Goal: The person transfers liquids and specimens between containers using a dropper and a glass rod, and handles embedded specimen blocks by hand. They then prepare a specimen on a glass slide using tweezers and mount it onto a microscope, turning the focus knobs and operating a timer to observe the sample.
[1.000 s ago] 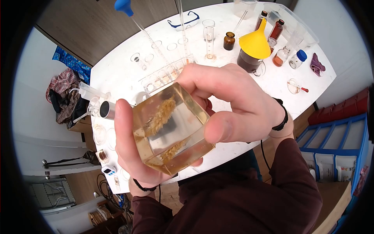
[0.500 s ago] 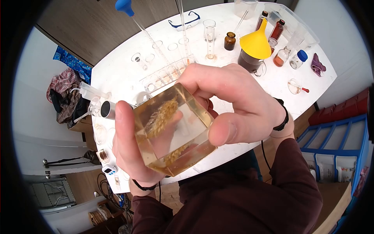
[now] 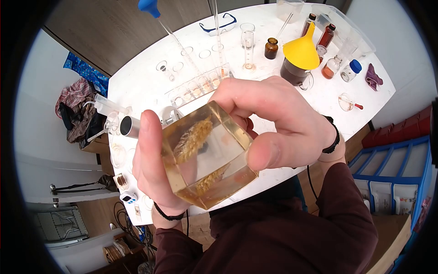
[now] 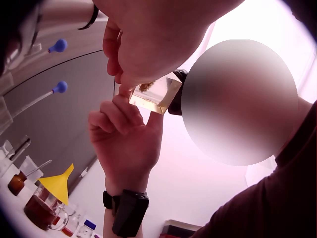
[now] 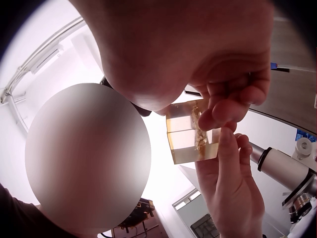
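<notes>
A clear, yellowish resin block (image 3: 237, 180) with a golden, bristly plant spike (image 3: 194, 139) cast inside is raised above the table in the head view. My right hand (image 3: 283, 121) grips its right side between thumb and forefinger. From the left, my left hand (image 3: 155, 178) holds it too, its thumb upright along that face; its other fingers are mostly hidden behind the block. Fingers of both hands meet at the block (image 5: 181, 134) in the right wrist view. In the left wrist view, the block (image 4: 156, 101) sits close before the person's blurred head.
A white table (image 3: 365, 107) lies below. On it stand a test tube rack (image 3: 196, 91), a measuring cylinder (image 3: 248, 52), a brown bottle (image 3: 271, 49), a yellow funnel (image 3: 301, 52) over a dark-filled jug (image 3: 292, 75), and safety glasses (image 3: 219, 28). A microscope (image 5: 285, 168) stands beside the left hand.
The block and both hands have drifted slightly right in the head view, the block tipping a little. The table scene has shifted slightly too. Both hands keep hold of the block.
</notes>
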Available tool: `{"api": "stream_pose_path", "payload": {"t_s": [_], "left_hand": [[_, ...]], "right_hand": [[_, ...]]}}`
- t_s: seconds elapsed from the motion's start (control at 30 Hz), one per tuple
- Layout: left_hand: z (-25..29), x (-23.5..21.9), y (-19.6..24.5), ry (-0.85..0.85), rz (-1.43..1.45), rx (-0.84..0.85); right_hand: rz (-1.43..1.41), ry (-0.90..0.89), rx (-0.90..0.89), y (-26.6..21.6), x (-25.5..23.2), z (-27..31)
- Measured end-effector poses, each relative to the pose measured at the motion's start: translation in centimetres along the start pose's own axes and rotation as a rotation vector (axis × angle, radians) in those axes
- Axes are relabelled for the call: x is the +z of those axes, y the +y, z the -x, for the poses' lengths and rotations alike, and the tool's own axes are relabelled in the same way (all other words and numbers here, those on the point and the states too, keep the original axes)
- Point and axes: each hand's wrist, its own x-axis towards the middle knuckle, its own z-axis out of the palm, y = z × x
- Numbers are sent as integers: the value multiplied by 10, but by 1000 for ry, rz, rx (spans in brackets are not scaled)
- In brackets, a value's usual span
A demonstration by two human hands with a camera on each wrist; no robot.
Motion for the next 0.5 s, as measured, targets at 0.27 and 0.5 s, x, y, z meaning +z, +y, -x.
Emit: {"api": "stream_pose_path", "payload": {"t_s": [0.27,0.5], "left_hand": [[26,-19,-9,-173,64,-147],[17,-17,2,-187,23,-142]], "right_hand": [[3,10,88,-3,1,0],[58,-25,126,-11,-3,-1]]}}
